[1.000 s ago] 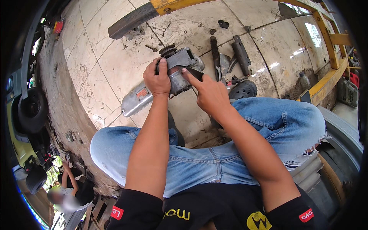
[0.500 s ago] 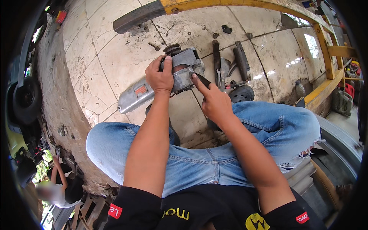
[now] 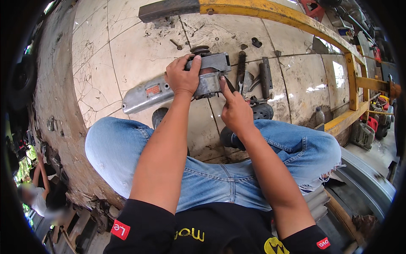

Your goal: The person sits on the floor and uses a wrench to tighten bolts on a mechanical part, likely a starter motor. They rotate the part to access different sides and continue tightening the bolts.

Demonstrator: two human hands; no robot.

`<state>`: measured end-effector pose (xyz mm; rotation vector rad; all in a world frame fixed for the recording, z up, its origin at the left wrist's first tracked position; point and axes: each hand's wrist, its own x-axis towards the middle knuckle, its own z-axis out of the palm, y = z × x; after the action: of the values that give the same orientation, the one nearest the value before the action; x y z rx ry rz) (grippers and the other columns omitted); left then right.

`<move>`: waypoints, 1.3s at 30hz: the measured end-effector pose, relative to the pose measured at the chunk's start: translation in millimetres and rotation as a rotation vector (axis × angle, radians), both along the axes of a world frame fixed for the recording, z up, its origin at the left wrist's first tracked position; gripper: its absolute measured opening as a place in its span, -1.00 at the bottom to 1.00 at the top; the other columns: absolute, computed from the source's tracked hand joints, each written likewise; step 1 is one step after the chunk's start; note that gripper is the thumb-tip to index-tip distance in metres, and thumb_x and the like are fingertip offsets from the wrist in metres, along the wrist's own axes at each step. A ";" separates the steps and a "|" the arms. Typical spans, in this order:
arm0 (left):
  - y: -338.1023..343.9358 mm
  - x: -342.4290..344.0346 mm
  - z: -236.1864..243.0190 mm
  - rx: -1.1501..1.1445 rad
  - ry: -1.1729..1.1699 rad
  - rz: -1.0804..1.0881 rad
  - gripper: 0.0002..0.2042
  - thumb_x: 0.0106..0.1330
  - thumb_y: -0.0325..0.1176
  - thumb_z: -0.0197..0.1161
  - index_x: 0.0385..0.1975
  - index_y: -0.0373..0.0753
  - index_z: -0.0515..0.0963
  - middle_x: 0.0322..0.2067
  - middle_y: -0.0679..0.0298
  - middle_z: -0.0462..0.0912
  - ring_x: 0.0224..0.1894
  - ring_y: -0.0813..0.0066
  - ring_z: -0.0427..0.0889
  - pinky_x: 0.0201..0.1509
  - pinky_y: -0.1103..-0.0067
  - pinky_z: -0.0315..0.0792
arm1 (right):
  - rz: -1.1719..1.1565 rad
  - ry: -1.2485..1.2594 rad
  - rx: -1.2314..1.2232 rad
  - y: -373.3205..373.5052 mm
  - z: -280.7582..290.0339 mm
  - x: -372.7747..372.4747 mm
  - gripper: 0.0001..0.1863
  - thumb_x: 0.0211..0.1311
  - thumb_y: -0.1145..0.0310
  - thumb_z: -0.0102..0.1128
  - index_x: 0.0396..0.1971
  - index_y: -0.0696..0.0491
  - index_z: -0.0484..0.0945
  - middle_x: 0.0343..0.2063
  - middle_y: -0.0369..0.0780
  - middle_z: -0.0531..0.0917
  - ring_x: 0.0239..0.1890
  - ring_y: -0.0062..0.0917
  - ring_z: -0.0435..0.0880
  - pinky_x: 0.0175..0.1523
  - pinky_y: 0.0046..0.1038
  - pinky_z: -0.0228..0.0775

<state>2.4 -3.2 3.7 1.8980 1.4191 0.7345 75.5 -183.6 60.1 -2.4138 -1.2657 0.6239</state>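
Observation:
A long silver cast-metal housing (image 3: 146,96) with an orange label is held slanting in front of my crossed legs. A grooved dark pulley (image 3: 200,50) shows at its far end. My left hand (image 3: 183,75) is closed round the housing's middle, thumb on top. The index finger of my right hand (image 3: 237,111) reaches out and touches the housing's right edge. The other right fingers are curled, and a narrow dark piece (image 3: 230,86) shows beside the index finger. Whether that hand grips it is unclear. The undersides of both hands are hidden.
Dark hand tools (image 3: 264,78) lie on the stained tiles (image 3: 101,72) right of the housing, along with a bolt (image 3: 175,44). A yellow metal frame (image 3: 270,12) spans the far side and right. A plastic bottle (image 3: 319,114) stands by it. Another person (image 3: 40,194) is at lower left.
The view has shifted, and the housing lies a little flatter. Both hands stay on it. My right index fingertip remains at its right edge.

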 end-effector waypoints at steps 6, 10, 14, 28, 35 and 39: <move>-0.4 4.1 0.0 0.193 0.029 0.041 -0.67 0.18 0.04 0.33 -0.29 -0.08 0.75 -0.26 0.21 0.74 -0.14 0.18 0.65 -0.01 0.35 0.45 | -0.007 -0.039 -0.051 -2.3 0.6 -6.1 -0.12 0.13 0.52 0.07 0.47 -0.35 0.09 -0.35 -0.04 0.52 -0.39 -0.03 0.62 -0.27 -0.05 0.48; -1.8 3.4 1.9 0.147 0.029 0.041 -0.65 0.16 0.07 0.33 -0.30 -0.06 0.75 -0.26 0.24 0.74 -0.13 0.20 0.65 -0.01 0.35 0.44 | -0.003 -0.048 -0.071 -3.5 2.2 -4.7 -0.12 0.13 0.51 0.06 0.47 -0.37 0.08 -0.35 -0.05 0.52 -0.38 -0.04 0.62 -0.28 -0.05 0.47; 0.1 0.5 -1.0 -0.061 0.040 0.019 -0.62 0.14 0.19 0.27 -0.24 0.09 0.74 -0.11 0.45 0.68 0.13 0.30 0.47 0.29 0.18 0.09 | -0.013 -0.045 -0.149 -9.3 3.7 -7.9 -0.15 0.13 0.51 0.05 0.46 -0.37 0.12 -0.31 -0.05 0.54 -0.33 -0.03 0.62 -0.21 -0.06 0.49; -8.7 3.8 11.7 -0.121 0.091 0.006 -0.53 0.16 0.28 0.23 -0.10 0.13 0.69 0.02 0.37 0.61 0.27 0.25 0.34 0.33 -0.11 0.02 | -0.042 0.011 -0.055 -4.5 20.1 3.9 -0.14 0.07 0.58 0.02 0.44 -0.32 0.17 -0.22 0.05 0.63 -0.14 -0.01 0.62 -0.02 -0.10 0.45; 1.6 -1.9 10.3 -0.166 0.118 -0.129 -0.37 0.20 0.38 0.15 0.06 0.03 0.63 0.06 0.15 0.58 0.22 0.09 0.39 0.26 0.18 0.29 | -0.098 0.119 -0.048 -0.2 18.3 21.0 -0.17 0.08 0.53 0.00 0.43 -0.29 0.17 -0.15 0.11 0.65 -0.09 0.01 0.63 0.02 -0.13 0.45; 3.4 -7.1 9.0 -0.189 0.107 -0.126 -0.32 0.20 0.38 0.15 0.08 -0.05 0.62 0.01 -0.02 0.59 0.13 -0.03 0.46 0.26 0.28 0.33 | -0.140 0.210 0.083 5.3 6.1 26.5 -0.28 0.08 0.50 -0.02 0.36 -0.11 0.32 -0.13 0.13 0.66 -0.06 0.00 0.65 0.05 -0.23 0.47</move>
<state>-4.7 0.2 12.7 1.8814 1.3666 0.4287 102.0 -178.2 66.1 -2.2766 -1.0086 0.7460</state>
